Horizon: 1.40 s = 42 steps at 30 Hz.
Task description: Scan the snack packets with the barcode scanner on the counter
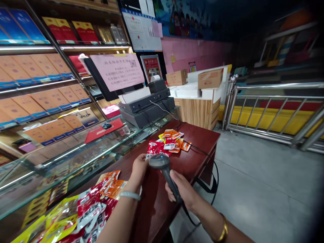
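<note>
My right hand is wrapped around the handle of a black barcode scanner, whose cord hangs down toward the floor. The scanner's head points at a red snack packet, and a small blue light shows on top. My left hand pinches that packet by its near edge; part of the packet is hidden behind the scanner. Just beyond lies a small heap of orange, red and yellow snack packets. Closer to me on the left, a larger pile of red, orange and yellow packets covers the table's near end.
The dark red table adjoins a glass display counter bearing a mouse, a monitor and a printer. Shelves of boxes rise at left. A metal railing stands at right. A black cable loops off the table.
</note>
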Available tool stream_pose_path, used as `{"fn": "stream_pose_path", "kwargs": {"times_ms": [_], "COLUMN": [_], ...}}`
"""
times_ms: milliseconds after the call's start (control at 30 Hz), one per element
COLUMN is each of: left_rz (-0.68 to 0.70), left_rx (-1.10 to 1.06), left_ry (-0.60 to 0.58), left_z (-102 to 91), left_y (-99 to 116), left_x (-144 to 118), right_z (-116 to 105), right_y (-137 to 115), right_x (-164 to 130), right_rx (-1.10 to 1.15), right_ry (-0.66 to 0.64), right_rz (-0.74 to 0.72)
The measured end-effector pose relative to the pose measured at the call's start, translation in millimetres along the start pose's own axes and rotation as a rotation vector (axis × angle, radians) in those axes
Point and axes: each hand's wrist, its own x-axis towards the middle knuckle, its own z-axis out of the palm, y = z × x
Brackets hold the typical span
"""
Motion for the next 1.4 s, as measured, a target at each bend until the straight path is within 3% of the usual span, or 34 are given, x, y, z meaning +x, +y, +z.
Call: {"fn": "stream_pose_path", "kwargs": {"times_ms": [167,300,500,667,767,900,967,1067,1167,1300,1400], "left_rz": [-0.03,-0.018,0.028,-0.01,-0.074,-0.159,-0.157,-0.139,-0.128,-0.074,0.06], "left_rx": [-0.19,-0.207,-0.239,-0.229,-0.348,-0.67,-0.818,-0.936,-0.825,-0.452,0.025], "left_ry": [0.015,0.098,0.127,0.128,0.271,0.54,0.584,0.501,0.358,0.191,0.078], "left_z": [-34.8,-48.2,-50.7,-55.5,-65.2,-74.9,-71.6,-54.7,-31.0,-3.1,14.8], "left_y": [-6,-5,-13,-15,-12,-7,-2,6,8,5,10], "left_x": [-45,-71,-79,-76,-75,-75,-79,-90,-95,-80,-57], "right_z": [6,20,43,45,43,42,40,36,28,16,7], "right_y": [3,8,9,14,19,20,17,11,6,0,-7], "right_x": [-1,0,2,4,5,5,4,3,2,3,2], "right_rx": [-0.058,-0.099,-0.176,-0.195,-0.198,-0.187,-0.183,-0.192,-0.178,-0.147,-0.129], "right_ry": [0.013,-0.04,-0.082,-0.08,-0.076,-0.083,-0.079,-0.058,-0.022,0.053,0.116], "right_rz": [-0.027,-0.056,-0.106,-0.103,-0.077,-0.045,-0.047,-0.071,-0.083,-0.101,-0.132]}}
